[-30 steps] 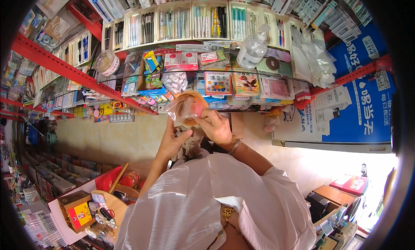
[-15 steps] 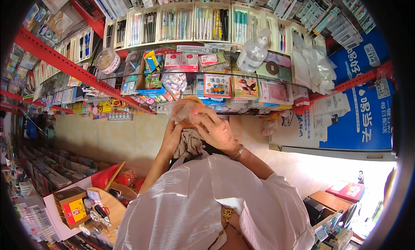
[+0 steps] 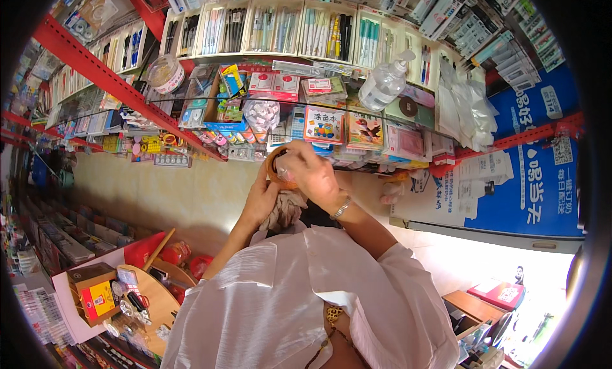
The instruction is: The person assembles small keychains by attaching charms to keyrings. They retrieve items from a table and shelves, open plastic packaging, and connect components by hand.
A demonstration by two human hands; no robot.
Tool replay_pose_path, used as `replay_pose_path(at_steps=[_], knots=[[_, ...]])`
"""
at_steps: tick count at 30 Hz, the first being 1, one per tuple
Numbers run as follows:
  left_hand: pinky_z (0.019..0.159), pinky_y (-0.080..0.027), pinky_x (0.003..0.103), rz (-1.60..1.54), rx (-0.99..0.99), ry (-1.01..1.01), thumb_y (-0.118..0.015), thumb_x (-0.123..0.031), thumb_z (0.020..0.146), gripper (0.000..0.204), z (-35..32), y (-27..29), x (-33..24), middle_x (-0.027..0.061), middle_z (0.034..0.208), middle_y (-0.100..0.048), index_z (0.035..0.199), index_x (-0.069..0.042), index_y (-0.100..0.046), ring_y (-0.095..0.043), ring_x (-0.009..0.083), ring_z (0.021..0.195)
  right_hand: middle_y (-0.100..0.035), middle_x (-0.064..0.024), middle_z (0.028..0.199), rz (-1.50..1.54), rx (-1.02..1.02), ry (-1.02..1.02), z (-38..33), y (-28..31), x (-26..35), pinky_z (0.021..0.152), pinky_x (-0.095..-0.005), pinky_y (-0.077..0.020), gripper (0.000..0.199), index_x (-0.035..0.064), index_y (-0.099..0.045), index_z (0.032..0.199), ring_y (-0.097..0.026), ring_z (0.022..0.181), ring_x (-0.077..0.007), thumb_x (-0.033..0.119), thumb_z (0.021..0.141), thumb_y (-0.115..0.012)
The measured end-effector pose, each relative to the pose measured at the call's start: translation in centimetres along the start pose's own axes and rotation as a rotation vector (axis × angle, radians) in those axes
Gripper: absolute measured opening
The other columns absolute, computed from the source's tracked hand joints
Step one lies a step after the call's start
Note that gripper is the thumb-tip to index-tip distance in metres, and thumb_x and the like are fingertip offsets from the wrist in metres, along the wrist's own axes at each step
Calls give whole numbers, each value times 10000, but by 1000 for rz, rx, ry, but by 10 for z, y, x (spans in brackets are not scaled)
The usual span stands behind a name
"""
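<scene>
Two bare hands handling a round article in front of a stocked display shelf (image 3: 373,167). The left hand (image 3: 260,200) is grasping an orange-brown ring-shaped object (image 3: 274,176) by its near and left side, the thumb lying close to the rim. The object is being held off every surface, in front of the wearer's body and just short of the shelf edge; its opening is facing upward and showing a dark interior. The right hand (image 3: 315,177) is bending its fingers over the far right side of that opening, where a piece of clear plastic (image 3: 285,172) is showing beside the fingertips (whether they are pinching it or merely touching it cannot be told). A bunched greyish-beige cloth (image 3: 285,209) is lying directly below the hands, nearer the white shirt (image 3: 299,292).

As to progress, the handling is apparently standing midway: the object is securely in hand and its opening is exposed, yet the plastic is not lying clear of it and the object is not resting on any support. Separating or seating the plastic is therefore seeming unfinished; which of the two applies, and what the dark interior is containing, the right hand is concealing.
</scene>
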State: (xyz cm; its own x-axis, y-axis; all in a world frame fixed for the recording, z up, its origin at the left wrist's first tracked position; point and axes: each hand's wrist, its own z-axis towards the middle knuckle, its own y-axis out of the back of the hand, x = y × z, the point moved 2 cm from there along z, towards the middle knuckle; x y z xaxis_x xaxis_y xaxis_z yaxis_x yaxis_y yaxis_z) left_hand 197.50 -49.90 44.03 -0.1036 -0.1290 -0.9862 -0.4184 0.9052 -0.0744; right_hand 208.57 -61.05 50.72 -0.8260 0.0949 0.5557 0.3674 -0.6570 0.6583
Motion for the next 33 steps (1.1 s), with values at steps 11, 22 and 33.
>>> replay_pose_path(at_steps=[11,22,33], knots=[[924,-455,295,-32,-39,-16,-415,-21,844,663,15,6,20,163,1226,-560,1479,-37,-226,-589,193,1037,-630,-67,981,510,-304,-359,4,51,-11,760,-246,-478,126,15,-543,952,-577,845,-117,-66,860,-568],[873,-475,284,-204,18,48,-414,34,858,671,5,1,-1,101,1235,-553,1489,-92,-225,-590,158,995,-610,-92,1080,944,-636,-356,7,109,-22,896,-298,-457,152,59,-525,1030,-575,981,-155,-34,911,-523],[878,-463,276,-105,27,-112,-432,22,847,689,2,-7,-12,88,1272,-525,1493,-95,-223,-575,146,977,-611,-83,1053,1448,-525,-542,-3,77,-29,873,-335,-489,119,54,-568,1042,-594,965,-179,39,946,-500]])
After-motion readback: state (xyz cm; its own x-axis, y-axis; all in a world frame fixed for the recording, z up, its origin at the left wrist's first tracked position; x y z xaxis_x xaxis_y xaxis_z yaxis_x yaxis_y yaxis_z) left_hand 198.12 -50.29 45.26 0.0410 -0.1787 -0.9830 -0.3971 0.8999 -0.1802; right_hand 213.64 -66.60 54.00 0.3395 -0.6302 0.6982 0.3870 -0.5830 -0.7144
